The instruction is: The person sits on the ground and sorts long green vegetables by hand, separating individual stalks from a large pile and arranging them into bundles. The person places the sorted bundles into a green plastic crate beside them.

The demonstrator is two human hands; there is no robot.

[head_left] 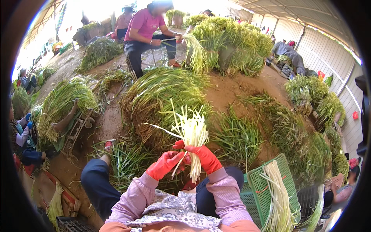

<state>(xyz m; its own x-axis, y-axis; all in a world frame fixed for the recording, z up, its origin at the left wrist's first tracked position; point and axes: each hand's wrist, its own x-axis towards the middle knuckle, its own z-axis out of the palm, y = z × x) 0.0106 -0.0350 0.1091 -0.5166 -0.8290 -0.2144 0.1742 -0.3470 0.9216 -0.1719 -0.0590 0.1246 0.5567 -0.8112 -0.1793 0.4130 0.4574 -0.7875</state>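
Note:
A bunch of pale yellow-white stalks (194, 130), probably blanched chives, stands roughly upright in front of me. My right hand (205, 158), in a red rubber glove, is wrapped around its lower part. Beside it, my left hand (163, 166), gloved the same way, pinches a single pale stalk (177, 166) at the bunch's lower left. One long leaf (161, 129) sticks out leftward from the bunch. Beyond my hands lies a large heap of green and yellow leafy stalks (171, 92), its brownish root ends facing left.
At my right, a green plastic crate (258, 185) bears a bundle of long pale stalks (276, 197). Loose green leaves (240, 133) litter the dirt floor. Ahead, a seated person (146, 32) handles stalks near a tall pile (232, 43). A loaded cart (76, 130) stands left.

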